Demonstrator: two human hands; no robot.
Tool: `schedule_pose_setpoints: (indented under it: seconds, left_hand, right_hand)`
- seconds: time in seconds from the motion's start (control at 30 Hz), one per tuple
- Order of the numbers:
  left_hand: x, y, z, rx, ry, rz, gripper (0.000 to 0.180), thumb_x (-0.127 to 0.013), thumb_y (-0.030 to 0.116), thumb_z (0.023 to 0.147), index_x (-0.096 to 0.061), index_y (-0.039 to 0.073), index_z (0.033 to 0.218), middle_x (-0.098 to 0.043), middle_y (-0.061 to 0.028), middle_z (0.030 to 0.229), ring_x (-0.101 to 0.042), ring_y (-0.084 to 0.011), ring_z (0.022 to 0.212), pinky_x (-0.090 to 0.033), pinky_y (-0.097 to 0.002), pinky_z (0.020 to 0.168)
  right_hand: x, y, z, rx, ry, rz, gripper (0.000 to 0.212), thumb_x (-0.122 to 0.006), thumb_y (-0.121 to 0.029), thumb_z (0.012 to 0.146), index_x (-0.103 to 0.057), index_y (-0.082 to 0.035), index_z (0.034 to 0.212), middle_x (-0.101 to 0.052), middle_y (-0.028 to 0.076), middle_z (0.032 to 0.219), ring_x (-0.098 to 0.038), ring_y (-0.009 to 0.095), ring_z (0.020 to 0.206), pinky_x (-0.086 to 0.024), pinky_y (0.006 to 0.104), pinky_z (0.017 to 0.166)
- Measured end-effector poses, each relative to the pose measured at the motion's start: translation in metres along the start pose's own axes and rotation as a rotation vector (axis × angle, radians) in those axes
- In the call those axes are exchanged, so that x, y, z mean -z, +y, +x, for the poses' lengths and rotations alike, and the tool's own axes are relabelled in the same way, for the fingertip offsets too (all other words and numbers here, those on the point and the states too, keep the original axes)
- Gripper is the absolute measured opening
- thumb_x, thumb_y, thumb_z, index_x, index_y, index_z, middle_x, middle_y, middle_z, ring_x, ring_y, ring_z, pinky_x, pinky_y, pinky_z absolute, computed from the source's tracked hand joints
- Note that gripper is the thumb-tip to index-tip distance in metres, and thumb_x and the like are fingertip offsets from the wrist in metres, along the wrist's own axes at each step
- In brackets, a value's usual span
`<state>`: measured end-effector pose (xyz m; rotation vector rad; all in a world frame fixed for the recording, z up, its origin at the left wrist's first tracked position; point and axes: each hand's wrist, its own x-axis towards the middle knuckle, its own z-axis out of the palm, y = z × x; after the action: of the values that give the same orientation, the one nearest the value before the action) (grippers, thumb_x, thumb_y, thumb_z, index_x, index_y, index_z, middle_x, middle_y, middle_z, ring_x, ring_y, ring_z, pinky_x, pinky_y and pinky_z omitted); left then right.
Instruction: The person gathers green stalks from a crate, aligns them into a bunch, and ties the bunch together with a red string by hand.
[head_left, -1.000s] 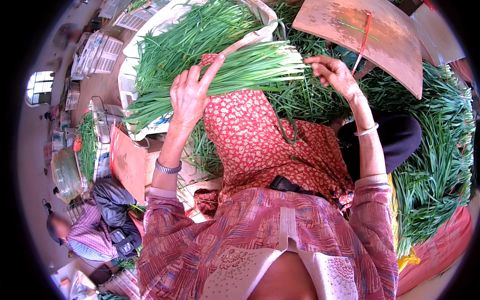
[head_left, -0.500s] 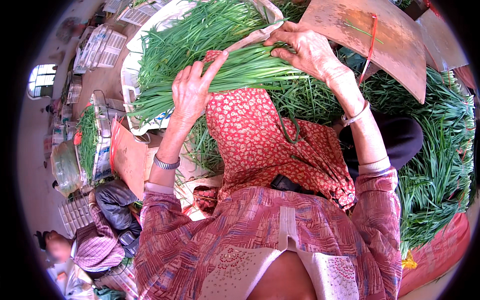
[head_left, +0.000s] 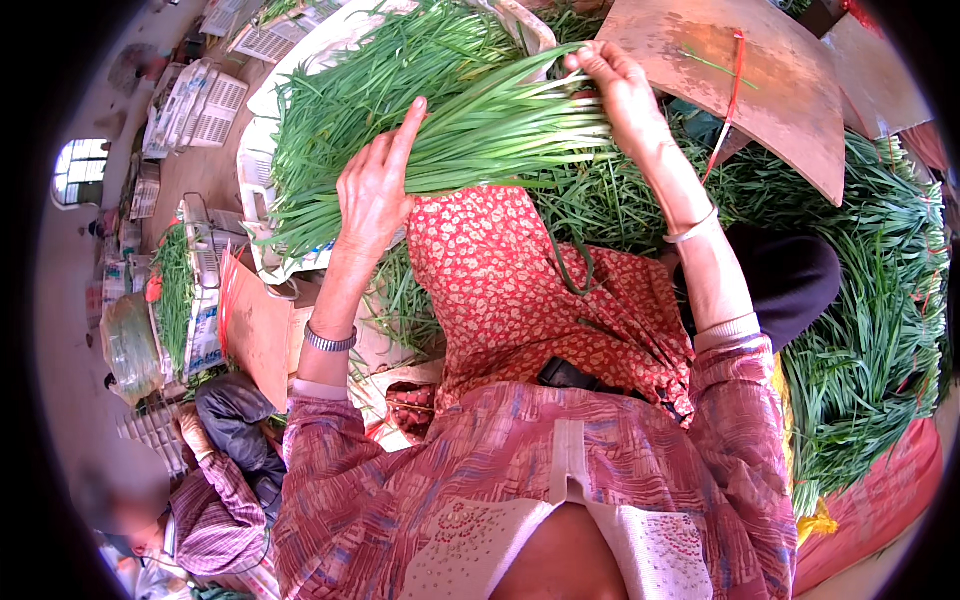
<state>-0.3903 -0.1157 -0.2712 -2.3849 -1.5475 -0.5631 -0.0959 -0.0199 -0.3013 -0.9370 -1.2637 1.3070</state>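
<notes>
— Two hands on one bundle of green chives (head_left: pixel 470 130), head view: left hand (head_left: pixel 375 195) wrapped around its middle, forefinger pointing up, right hand (head_left: pixel 615 85) pinching the pale cut ends.

— Containers?

— White crate (head_left: pixel 262 100) beneath, heaped with loose chives (head_left: pixel 360 80). The bundle is raised over the red patterned apron (head_left: pixel 520 290).

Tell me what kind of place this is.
Probably a vegetable market or produce-sorting spot: a bundle of green chives in both hands, heaps of loose chives alongside, and white plastic crates stacked on the floor.
</notes>
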Motion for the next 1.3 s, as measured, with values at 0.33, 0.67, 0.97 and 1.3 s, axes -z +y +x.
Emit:
schedule_pose_setpoints:
  seconds: [0.33, 0.67, 0.97, 1.3]
  left_hand:
    - [0.014, -0.027, 0.014, 0.174, -0.073, -0.320, 0.082, -0.085, 0.016, 0.067, -0.050, 0.022, 0.142, -0.069, -0.0149, 0.114, -0.070, -0.0268, 0.100, -0.055, -0.0355, 0.082]
    - [0.050, -0.065, -0.005, 0.789, -0.430, -1.447, 0.047, -0.071, -0.001, 0.068, -0.063, -0.001, 0.114, -0.071, -0.0110, 0.094, -0.068, -0.0186, 0.079, -0.055, -0.0312, 0.074]
    - [0.050, -0.015, -0.002, 0.875, -0.469, -1.487, 0.054, -0.069, 0.001, 0.069, -0.057, 0.000, 0.122, -0.069, -0.0094, 0.094, -0.066, -0.0184, 0.074, -0.055, -0.0325, 0.071]
    - [0.053, 0.001, 0.000, 0.789, -0.610, -1.460, 0.066, -0.071, 0.002, 0.068, -0.053, 0.001, 0.132, -0.066, -0.0077, 0.110, -0.063, -0.0169, 0.095, -0.052, -0.0301, 0.083]
  right_hand:
    - [0.150, -0.033, -0.044, -0.066, 0.072, 0.433, 0.014, -0.056, -0.011, 0.099, -0.059, 0.000, 0.107, -0.063, 0.008, 0.095, -0.064, 0.014, 0.082, -0.059, 0.0235, 0.067]
    - [0.144, -0.058, -0.097, -0.078, -0.379, -1.101, 0.028, -0.064, -0.028, 0.093, -0.066, -0.007, 0.111, -0.071, 0.011, 0.095, -0.069, 0.026, 0.084, -0.054, 0.0362, 0.070]
    - [-0.004, -0.116, -0.038, 0.568, 0.087, -0.644, 0.015, -0.063, -0.017, 0.093, -0.070, -0.009, 0.104, -0.067, 0.008, 0.086, -0.065, 0.022, 0.074, -0.051, 0.0324, 0.064]
    - [-0.033, -0.123, 0.003, 1.265, -0.029, -1.035, 0.020, -0.069, -0.018, 0.080, -0.067, -0.017, 0.100, -0.062, 0.001, 0.104, -0.058, 0.025, 0.096, -0.051, 0.0378, 0.082]
